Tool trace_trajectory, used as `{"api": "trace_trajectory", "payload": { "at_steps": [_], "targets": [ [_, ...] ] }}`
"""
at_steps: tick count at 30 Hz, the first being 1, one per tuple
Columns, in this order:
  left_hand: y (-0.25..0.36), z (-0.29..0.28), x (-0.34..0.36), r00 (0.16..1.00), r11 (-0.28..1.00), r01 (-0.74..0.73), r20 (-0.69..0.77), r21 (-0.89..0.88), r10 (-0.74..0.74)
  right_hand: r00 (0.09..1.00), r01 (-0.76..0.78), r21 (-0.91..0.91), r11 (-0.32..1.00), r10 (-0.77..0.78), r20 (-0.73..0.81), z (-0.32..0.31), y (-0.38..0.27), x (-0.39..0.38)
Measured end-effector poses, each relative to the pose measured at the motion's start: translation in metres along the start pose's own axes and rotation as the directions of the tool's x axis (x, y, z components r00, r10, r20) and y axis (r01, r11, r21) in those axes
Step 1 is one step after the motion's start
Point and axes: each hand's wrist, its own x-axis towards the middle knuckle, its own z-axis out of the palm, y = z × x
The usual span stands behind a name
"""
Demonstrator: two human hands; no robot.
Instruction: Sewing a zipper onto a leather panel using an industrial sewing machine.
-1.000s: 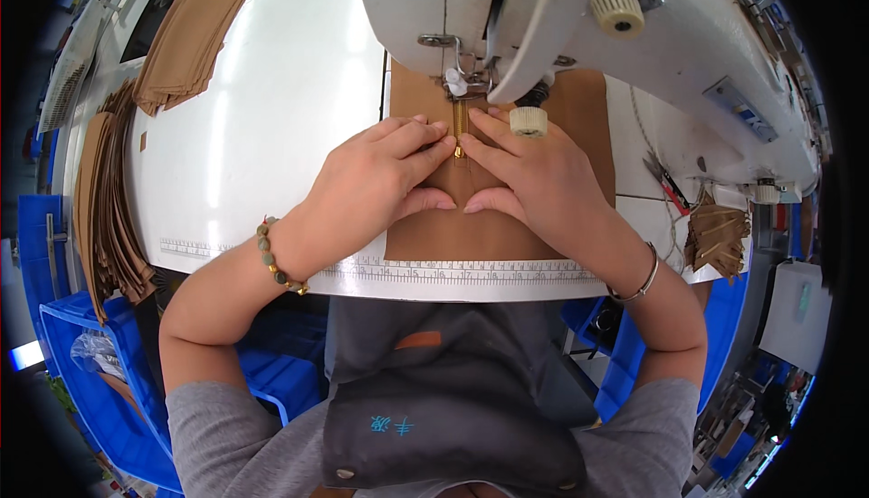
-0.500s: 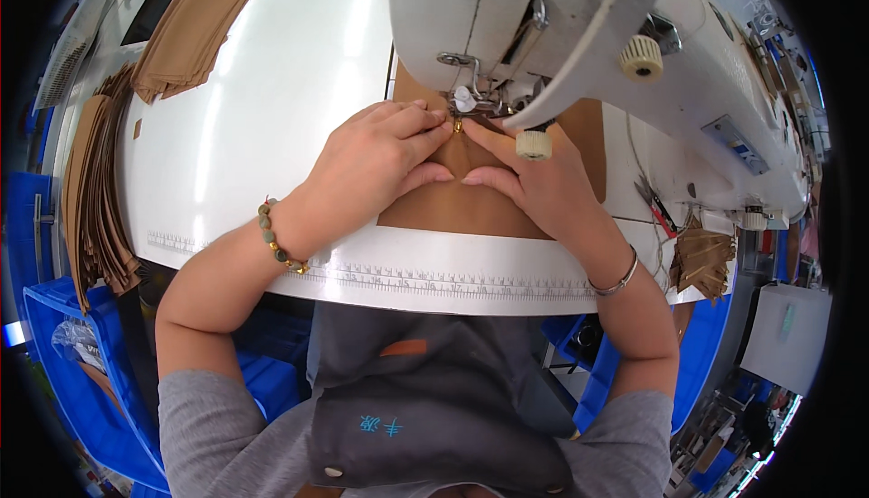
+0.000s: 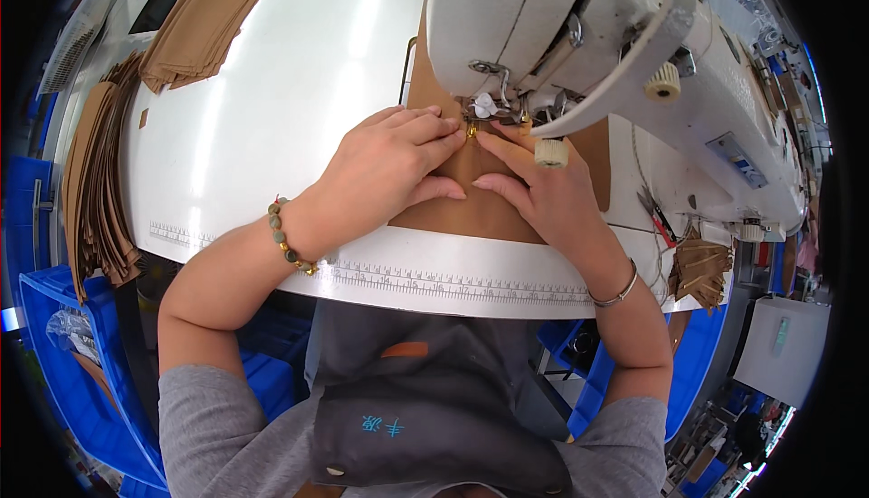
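A brown flat panel (image 3: pixel 453 215) lies under the needle area of a white sewing machine (image 3: pixel 507 27). My left hand (image 3: pixel 394 158) presses on its left part, the fingers together and the thumb bent in toward the middle. Opposite it, my right hand (image 3: pixel 543 172) grips the right part, with its index finger and thumb near those of the left. Between the two index fingertips sits a small gold metal piece (image 3: pixel 472 129), just in front of the presser foot (image 3: pixel 480 110). The material rises in a slight ridge between my hands. The machine partly hides the right fingers.
Stacked brown pieces (image 3: pixel 213 23) lie at the far left, and more hang over the table's left edge (image 3: pixel 95 181). Red-handled scissors (image 3: pixel 659 220) and a brown bundle (image 3: pixel 701 267) are at the right. A printed ruler (image 3: pixel 453 283) follows the front edge. Blue bins (image 3: pixel 77 353) stand below.
The view has shifted a little, so the machine appears farther right and more of the panel's far left edge shows. My thumbs sit slightly nearer to me; both hands still hold the panel.
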Motion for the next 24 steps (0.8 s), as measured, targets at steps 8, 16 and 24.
{"api": "trace_trajectory", "payload": {
  "at_steps": [8, 16, 24],
  "targets": [
    [0.000, 0.000, -0.002, 1.000, 1.000, -0.006, 0.013, 0.009, 0.006, 1.000, -0.004, 0.019, 1.000, 0.004, -0.018, 0.002, 0.000, -0.002],
    [0.007, -0.004, -0.002, 0.999, 0.998, -0.036, 0.028, 0.045, 0.034, 0.996, 0.002, 0.214, 0.977, 0.017, -0.088, 0.007, 0.003, -0.004],
    [0.010, -0.008, -0.001, 0.998, 0.997, -0.030, 0.065, 0.078, 0.025, 0.985, -0.151, 0.756, 0.636, 0.157, 0.065, -0.007, 0.010, -0.001]
  ]
}}
